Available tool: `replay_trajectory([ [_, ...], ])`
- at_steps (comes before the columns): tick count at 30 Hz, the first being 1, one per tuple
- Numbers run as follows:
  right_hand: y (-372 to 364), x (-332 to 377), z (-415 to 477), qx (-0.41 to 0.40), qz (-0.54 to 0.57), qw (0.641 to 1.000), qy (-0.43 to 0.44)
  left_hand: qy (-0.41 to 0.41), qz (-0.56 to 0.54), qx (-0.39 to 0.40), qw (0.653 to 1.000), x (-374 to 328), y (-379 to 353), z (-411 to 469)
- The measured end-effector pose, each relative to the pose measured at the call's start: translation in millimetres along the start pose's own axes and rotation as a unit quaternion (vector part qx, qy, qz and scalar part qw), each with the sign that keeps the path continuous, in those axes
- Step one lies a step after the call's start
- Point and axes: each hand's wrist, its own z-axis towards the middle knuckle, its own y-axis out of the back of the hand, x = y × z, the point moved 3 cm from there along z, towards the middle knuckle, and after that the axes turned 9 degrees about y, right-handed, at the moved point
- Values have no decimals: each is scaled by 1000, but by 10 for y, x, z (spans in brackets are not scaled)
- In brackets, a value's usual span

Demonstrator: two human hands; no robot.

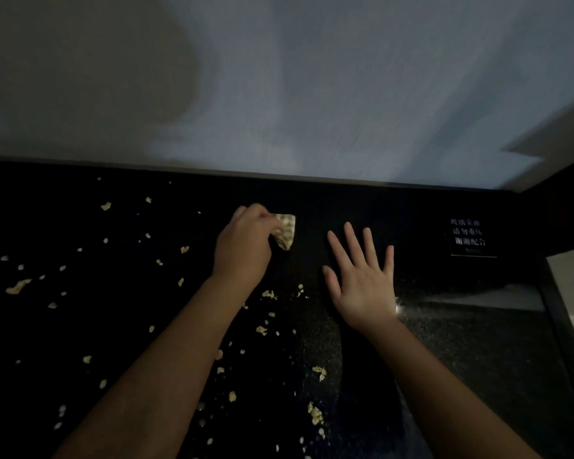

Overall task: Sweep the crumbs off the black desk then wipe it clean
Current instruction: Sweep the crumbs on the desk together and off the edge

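Our left hand (244, 241) pinches a crumpled cloth (286, 230) far on the black desk (461, 342); our right hand (362, 276) rests spread flat beside it. Crumbs (19, 286) scatter left.

Both bare forearms reach forward from the lower edge and lie apart from each other. The left hand (242, 246) is curled with the knuckles up, and it pinches a pale crumpled wad (286, 231) (only one corner of the wad shows past the hand). The right hand (362, 279) is flat, palm down, with its fingers (353, 240) straight and spread. It is near the left hand but not touching it.
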Motion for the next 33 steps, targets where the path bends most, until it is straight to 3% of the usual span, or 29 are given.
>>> replay_trajectory([
  [7, -13, 4, -14, -12, 8, 1000, -11, -90, 4, 31, 995, -99, -225, -431],
  [16, -14, -39, -371, -6, 8, 998, -55, -216, -18, 153, 964, -80, -177, -1154],
  [19, -12, -48, -397, -7, 7, 998, -57, -170, -54, 126, 976, 22, -79, -1171],
  [26, -28, -50, -389, -5, 6, 998, -60, -21, -25, -51, 998, 272, 251, -479],
  [29, -30, -52, -389, -7, 7, 998, -63, 26, 13, -57, 998, 440, 190, -307],
  [33, -37, -58, -385, -9, 5, 998, -64, 20, 44, -27, 998, 441, 109, -478],
])
